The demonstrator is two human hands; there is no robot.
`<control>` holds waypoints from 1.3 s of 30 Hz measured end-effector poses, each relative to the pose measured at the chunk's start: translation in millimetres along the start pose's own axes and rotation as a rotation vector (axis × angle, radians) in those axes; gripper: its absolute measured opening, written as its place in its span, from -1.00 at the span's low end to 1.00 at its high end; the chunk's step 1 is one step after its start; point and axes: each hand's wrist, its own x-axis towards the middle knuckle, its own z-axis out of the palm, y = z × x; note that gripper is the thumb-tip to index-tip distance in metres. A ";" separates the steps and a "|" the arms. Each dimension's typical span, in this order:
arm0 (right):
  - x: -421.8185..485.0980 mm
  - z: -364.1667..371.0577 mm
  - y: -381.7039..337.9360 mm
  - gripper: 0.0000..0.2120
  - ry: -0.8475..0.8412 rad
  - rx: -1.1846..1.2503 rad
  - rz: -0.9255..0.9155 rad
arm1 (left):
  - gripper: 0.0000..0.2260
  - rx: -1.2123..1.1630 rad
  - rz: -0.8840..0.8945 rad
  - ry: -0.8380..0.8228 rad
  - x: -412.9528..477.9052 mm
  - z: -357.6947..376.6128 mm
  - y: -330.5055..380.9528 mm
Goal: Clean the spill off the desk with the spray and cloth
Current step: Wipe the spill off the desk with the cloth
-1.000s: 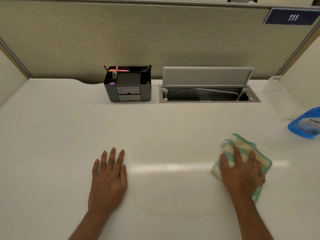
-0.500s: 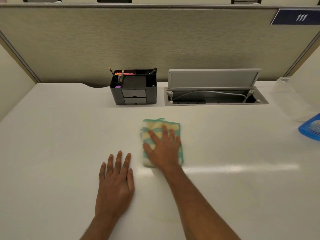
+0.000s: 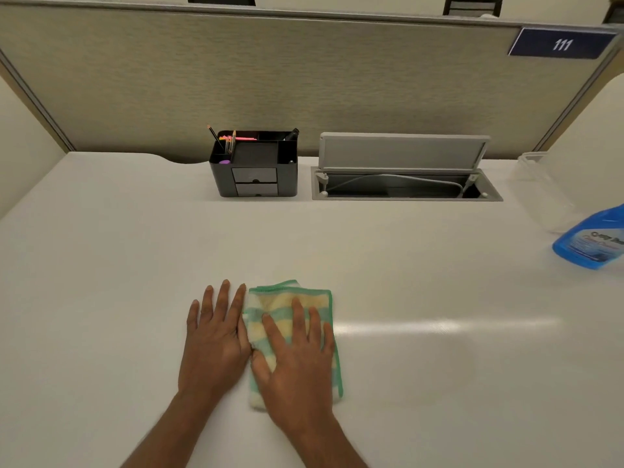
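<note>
Pressing down with my right hand [image 3: 297, 358], I am keeping its fingers spread flat on the folded green-and-yellow striped cloth [image 3: 317, 302], which is lying on the white desk top [image 3: 101, 282] near its front edge, about midway across. The hand is open, palm down, gripping nothing; the cloth is only pinned under it. My left hand [image 3: 214, 339] is lying just beside the cloth's left edge, also open and flat on the desk, fingers together, holding nothing; whether it is touching the cloth I cannot tell. A blue plastic spray bottle [image 3: 591, 243] is sitting at the far right, well apart from both hands and cut off by the picture's edge. At the back, a black desk organiser with pencils [image 3: 255, 163] is standing beside an open grey cable hatch [image 3: 405, 173]. A pale glare streak is showing on the desk to the right of the cloth.
</note>
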 end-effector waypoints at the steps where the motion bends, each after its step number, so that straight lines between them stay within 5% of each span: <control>1: -4.9 -1.1 3.9 -0.47 0.006 -0.001 -0.004 | -0.41 -0.007 -0.005 0.003 0.2 -0.2 0.7; 5: -19.6 -18.6 37.3 -0.45 0.023 -0.036 0.053 | -0.42 -0.045 -0.024 0.020 -1.2 -0.5 1.4; 13: -52.3 -65.4 138.6 -0.41 0.205 -0.218 0.450 | -0.46 -0.073 -0.035 0.021 -0.8 6.6 -1.0; 20: -79.8 -36.7 95.1 -0.48 0.254 -0.192 0.246 | -0.48 -0.069 -0.035 0.033 1.0 6.4 -0.7; 26: -63.2 -11.3 30.2 -0.41 0.113 -0.073 0.030 | -0.46 -0.045 -0.033 0.040 2.1 7.3 -0.9; 39: 53.0 6.1 19.8 -0.50 0.074 -0.102 0.100 | -0.47 -0.042 -0.022 0.057 1.9 8.4 -2.7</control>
